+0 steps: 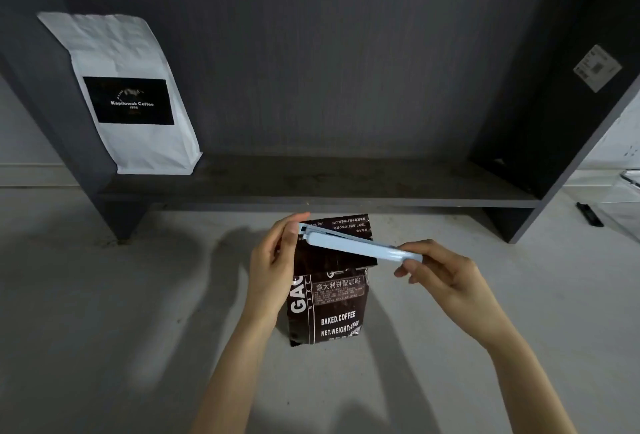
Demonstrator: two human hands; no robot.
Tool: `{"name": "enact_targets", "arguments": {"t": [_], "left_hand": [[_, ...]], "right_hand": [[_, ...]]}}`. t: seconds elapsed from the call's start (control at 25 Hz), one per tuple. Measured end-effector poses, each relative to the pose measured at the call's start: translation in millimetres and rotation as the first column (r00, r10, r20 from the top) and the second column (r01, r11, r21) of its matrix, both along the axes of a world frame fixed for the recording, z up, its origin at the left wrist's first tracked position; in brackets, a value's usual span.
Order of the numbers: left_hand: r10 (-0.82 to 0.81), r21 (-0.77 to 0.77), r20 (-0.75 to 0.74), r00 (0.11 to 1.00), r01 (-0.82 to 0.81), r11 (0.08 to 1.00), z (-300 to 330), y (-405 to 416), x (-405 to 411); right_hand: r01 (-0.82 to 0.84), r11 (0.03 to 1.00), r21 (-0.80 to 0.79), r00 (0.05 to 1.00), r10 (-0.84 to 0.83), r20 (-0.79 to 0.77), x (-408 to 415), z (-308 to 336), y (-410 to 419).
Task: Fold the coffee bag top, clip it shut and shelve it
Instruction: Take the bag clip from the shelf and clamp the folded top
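A dark brown coffee bag (pixel 332 309) with white lettering stands on the pale floor in front of the shelf, its top folded over. A long light-blue clip (pixel 356 245) lies slanted across the folded top. My left hand (pixel 273 267) grips the bag's left side and the clip's hinge end, fingers curled over the fold. My right hand (pixel 440 269) pinches the clip's free end at the right, past the bag's edge. The dark shelf board (pixel 346 184) runs just behind the bag.
A white coffee bag (pixel 128 94) with a black label leans in the shelf's left corner. Dark side panels (pixel 540 122) close the shelf on both sides. A black object (pixel 590 214) and a clear container (pixel 630 184) lie at the far right.
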State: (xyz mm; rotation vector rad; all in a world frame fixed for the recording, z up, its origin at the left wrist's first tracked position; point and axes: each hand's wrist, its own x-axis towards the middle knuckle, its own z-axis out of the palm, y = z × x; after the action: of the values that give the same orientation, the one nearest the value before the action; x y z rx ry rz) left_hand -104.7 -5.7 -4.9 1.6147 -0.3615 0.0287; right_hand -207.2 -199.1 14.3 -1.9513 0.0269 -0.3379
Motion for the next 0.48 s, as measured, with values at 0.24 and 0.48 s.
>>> {"name": "enact_targets", "arguments": {"t": [0.24, 0.48], "left_hand": [[-0.198, -0.059, -0.044, 0.979, 0.196, 0.979, -14, 11, -5], [-0.194, -0.006, 0.004, 0.981, 0.194, 0.981, -20, 11, -4]], "right_hand": [[0.177, 0.972, 0.157, 0.978, -0.192, 0.081, 0, 1, -4], [0.353, 0.922, 0.159, 0.927, -0.368, 0.073, 7, -1, -9]]}}
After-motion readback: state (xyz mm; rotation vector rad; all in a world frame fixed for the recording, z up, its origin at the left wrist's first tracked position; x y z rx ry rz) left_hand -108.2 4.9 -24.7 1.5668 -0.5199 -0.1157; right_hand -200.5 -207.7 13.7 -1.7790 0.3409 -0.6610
